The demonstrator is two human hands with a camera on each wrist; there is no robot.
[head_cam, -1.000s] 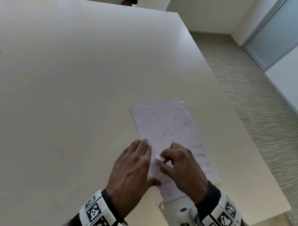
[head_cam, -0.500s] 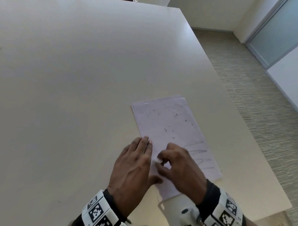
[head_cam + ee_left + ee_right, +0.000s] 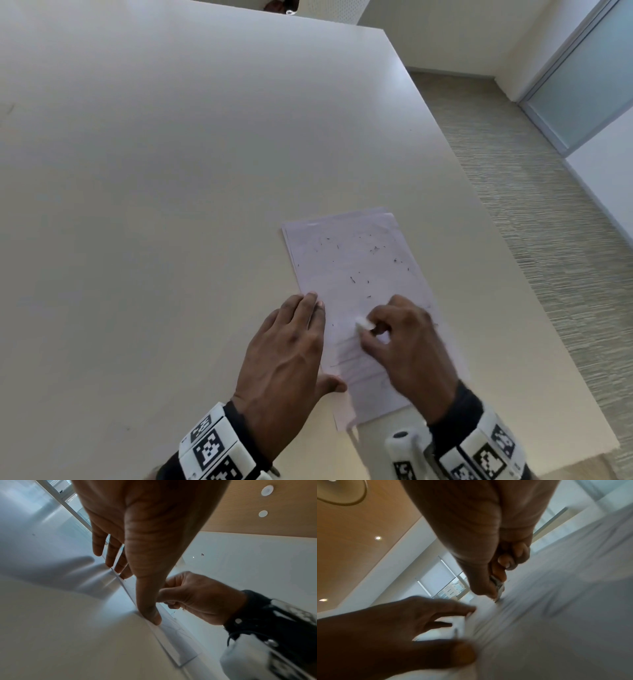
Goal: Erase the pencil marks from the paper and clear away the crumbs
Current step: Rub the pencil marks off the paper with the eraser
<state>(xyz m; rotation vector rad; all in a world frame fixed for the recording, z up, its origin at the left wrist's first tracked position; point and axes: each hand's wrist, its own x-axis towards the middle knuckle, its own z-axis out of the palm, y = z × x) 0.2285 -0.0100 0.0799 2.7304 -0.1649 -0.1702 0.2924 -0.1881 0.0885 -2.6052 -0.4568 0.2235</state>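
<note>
A pale sheet of paper (image 3: 352, 267) lies on the cream table (image 3: 171, 171) near its right edge. Dark eraser crumbs (image 3: 352, 279) are scattered over its far half, and faint pencil lines (image 3: 352, 363) show on the near half. My left hand (image 3: 291, 346) lies flat with straight fingers on the paper's left edge, thumb (image 3: 150, 614) pressed on the sheet. My right hand (image 3: 404, 346) pinches a small white eraser (image 3: 363, 323) and holds it down on the paper; the eraser (image 3: 498, 588) is blurred in the right wrist view.
The table's right edge (image 3: 479, 205) runs close beside the paper, with striped carpet floor (image 3: 548, 257) beyond it. A glass door (image 3: 582, 85) stands at the far right. The table's near edge lies just below my wrists.
My right hand has slid the eraser to the right and slightly away across the paper. The left hand has stayed pressed on the sheet's left edge.
</note>
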